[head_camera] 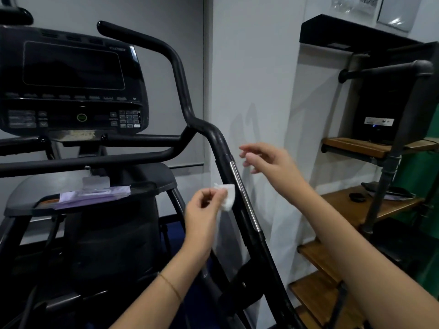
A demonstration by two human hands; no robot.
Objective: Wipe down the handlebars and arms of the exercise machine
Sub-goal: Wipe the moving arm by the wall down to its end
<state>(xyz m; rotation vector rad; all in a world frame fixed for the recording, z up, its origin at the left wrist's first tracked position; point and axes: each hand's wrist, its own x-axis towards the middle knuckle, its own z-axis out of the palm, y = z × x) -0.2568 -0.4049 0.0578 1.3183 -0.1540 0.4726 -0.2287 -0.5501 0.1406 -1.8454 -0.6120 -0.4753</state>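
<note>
Near the middle of the frame, the long black handlebar arm [221, 143] of the exercise machine [114, 233] runs from a bend at centre down toward the lower right, with a chrome strip [244, 195] set along its right side. Just beside its left edge sits a small crumpled white wipe [228, 197]; I cannot tell whether the wipe actually touches the bar. The left hand [202, 210] rises from the lower middle of the frame and holds that wipe in a pinch, thumb and fingers [215, 193] curled together on its near corner. A thin bracelet [171, 287] circles the left wrist lower down. To the right of the bar, the right hand [268, 160] hovers apart from it, fingers spread and loosely extended, holding nothing; it is somewhat blurred. Left of the arm, a second black handlebar [147, 39] curves up toward the upper middle. The machine's dark console [71, 79], its screen unlit, fills the upper left. Below the console, a purple packet [95, 194] lies on the machine's black tray [152, 187]. A pale wall [256, 79] stands behind the bar. At the right of the frame, a shelf unit [356, 205] of wooden boards on dark pipes carries a black device [380, 110] with a small blue light.
</note>
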